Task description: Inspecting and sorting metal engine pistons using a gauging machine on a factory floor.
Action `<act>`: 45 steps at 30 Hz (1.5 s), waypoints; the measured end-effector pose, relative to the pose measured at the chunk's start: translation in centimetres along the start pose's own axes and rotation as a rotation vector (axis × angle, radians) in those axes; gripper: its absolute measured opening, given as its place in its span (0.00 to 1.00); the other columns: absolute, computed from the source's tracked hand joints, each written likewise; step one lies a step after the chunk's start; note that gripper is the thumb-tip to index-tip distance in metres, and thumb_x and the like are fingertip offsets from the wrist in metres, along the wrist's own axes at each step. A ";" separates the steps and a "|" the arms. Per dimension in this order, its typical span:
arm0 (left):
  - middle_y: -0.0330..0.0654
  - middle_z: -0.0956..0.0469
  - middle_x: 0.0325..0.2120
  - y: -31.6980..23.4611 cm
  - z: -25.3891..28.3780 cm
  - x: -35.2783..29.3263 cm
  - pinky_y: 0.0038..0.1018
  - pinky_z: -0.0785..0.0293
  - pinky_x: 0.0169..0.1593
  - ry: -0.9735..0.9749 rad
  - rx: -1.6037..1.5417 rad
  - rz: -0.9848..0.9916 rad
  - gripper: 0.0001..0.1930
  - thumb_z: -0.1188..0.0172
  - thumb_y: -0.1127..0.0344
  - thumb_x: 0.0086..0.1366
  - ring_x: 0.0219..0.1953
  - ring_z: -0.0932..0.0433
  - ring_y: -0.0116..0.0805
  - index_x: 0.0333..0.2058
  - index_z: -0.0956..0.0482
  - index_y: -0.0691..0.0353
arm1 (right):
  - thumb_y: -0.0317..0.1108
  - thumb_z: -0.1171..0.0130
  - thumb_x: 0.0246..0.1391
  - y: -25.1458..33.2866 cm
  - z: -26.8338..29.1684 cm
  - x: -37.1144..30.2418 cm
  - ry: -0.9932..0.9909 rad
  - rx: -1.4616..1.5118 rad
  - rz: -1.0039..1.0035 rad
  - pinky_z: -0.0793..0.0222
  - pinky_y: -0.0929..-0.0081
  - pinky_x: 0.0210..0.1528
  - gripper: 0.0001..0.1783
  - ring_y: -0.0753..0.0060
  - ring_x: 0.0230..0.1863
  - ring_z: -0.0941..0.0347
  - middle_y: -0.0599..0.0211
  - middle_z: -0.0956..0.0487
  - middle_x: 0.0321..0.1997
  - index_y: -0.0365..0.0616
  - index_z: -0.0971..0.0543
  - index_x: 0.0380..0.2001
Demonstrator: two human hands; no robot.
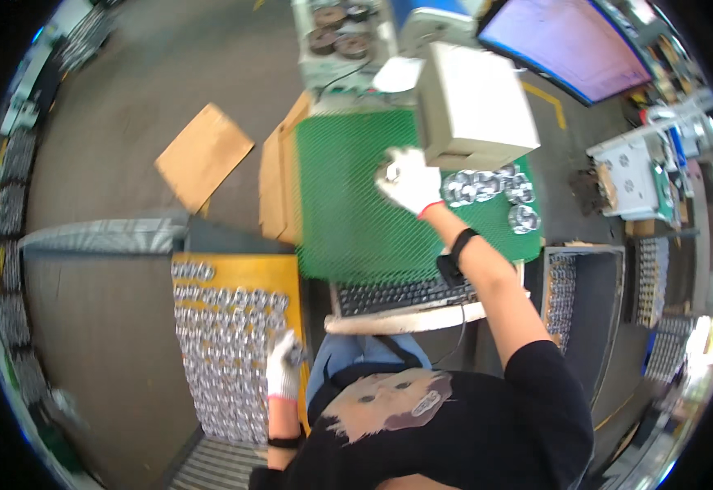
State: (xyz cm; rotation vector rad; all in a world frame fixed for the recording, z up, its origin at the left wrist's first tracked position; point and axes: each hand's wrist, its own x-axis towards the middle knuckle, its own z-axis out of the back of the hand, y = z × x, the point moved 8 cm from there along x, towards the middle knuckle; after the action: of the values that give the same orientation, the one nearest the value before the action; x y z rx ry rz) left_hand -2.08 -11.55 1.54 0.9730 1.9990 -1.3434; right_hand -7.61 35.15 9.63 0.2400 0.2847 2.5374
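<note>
My right hand, in a white work glove, is closed round a small shiny round metal part just above the green mesh mat. More round metal parts are grouped on the mat to the right of that hand, beside a white box, with a single one nearer to me. Low on the left, my gloved left hand has its fingers curled round a greyish metal part, partly hidden. It is at the right side of a yellow tray holding several rows of similar parts.
A white box stands on the mat's far right, with a monitor behind. A keyboard lies at the near table edge. Cardboard is at the left. A grey bin with metal parts stands right.
</note>
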 end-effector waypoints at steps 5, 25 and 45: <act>0.49 0.26 0.47 -4.6 -9.5 -2.1 0.30 0.24 0.49 0.173 0.360 -0.276 0.40 0.30 0.72 0.49 0.47 0.25 0.35 0.60 0.40 0.68 | 0.46 0.33 0.45 2.1 6.2 -9.4 -0.462 0.052 0.056 0.30 0.57 0.45 0.28 0.49 0.43 0.26 0.51 0.22 0.39 0.40 0.24 0.46; 0.50 0.27 0.53 -4.3 -15.9 -4.8 0.32 0.27 0.56 0.746 0.607 -0.526 0.56 0.17 0.60 0.32 0.54 0.25 0.37 0.60 0.40 0.70 | 0.48 0.39 0.56 17.2 6.3 -24.8 0.701 2.355 -0.573 0.41 0.56 0.63 0.20 0.68 0.62 0.36 0.72 0.27 0.57 0.53 0.26 0.49; 0.57 0.22 0.46 -0.8 -1.8 -1.0 0.37 0.27 0.51 0.240 1.511 -0.408 0.33 0.32 0.51 0.52 0.47 0.22 0.49 0.53 0.26 0.64 | 0.35 0.45 0.43 14.8 -2.5 -2.3 0.070 -0.148 0.430 0.31 0.56 0.31 0.08 0.51 0.26 0.23 0.54 0.21 0.22 0.48 0.21 0.17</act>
State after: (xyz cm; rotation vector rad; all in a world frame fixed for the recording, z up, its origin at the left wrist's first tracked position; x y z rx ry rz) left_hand -2.22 -10.32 3.43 1.3082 1.0268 -3.1938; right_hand -14.01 21.48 10.72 0.1681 0.0747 2.9800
